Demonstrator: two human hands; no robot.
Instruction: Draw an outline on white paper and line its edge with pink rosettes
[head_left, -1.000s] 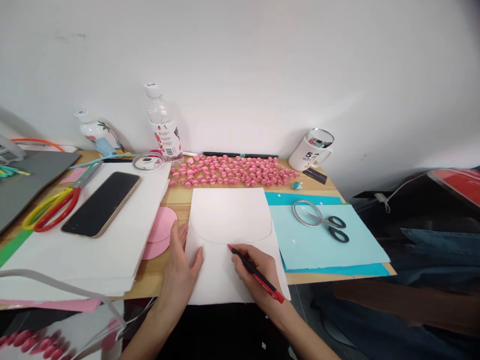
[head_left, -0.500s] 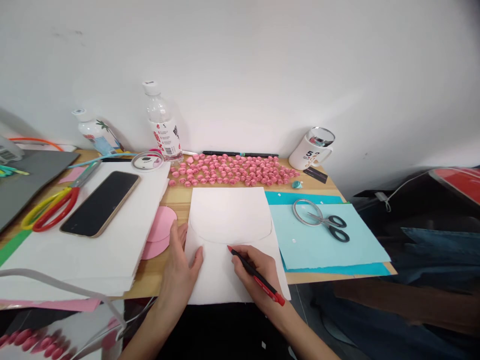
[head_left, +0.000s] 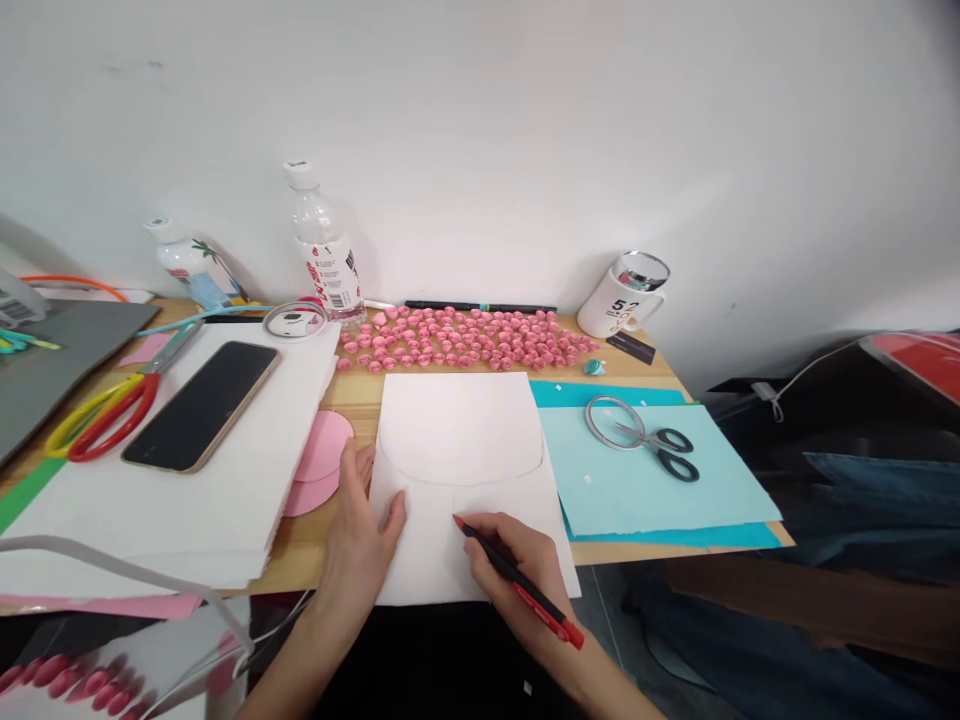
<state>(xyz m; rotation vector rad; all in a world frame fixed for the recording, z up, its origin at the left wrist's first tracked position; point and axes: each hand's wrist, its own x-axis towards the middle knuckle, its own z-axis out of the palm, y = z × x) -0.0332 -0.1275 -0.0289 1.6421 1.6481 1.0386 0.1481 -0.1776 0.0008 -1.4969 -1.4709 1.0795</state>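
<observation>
A sheet of white paper [head_left: 457,430] lies before me with a faint curved pencil line across it and a short stroke below the curve. My right hand [head_left: 517,570] grips a black and red pen or mechanical pencil [head_left: 517,580], its red tip at the paper under the curve. With thumb and fingers apart, my left hand [head_left: 364,525] rests along the sheet's left edge. Pink paper circles [head_left: 322,450] lie just left of that hand. Beyond the sheet spread many small pink paper rolls [head_left: 465,340].
On the right, black-handled scissors [head_left: 667,450] and a metal ring [head_left: 600,425] lie on light blue paper [head_left: 645,500]. A phone [head_left: 202,405] and red-yellow scissors [head_left: 112,415] sit on white sheets at left. Along the wall stand a bottle [head_left: 326,250] and a mug [head_left: 622,295].
My right hand and the pen have moved down the sheet, toward me. A faint short line now shows below the curve. My left hand stays at the edge.
</observation>
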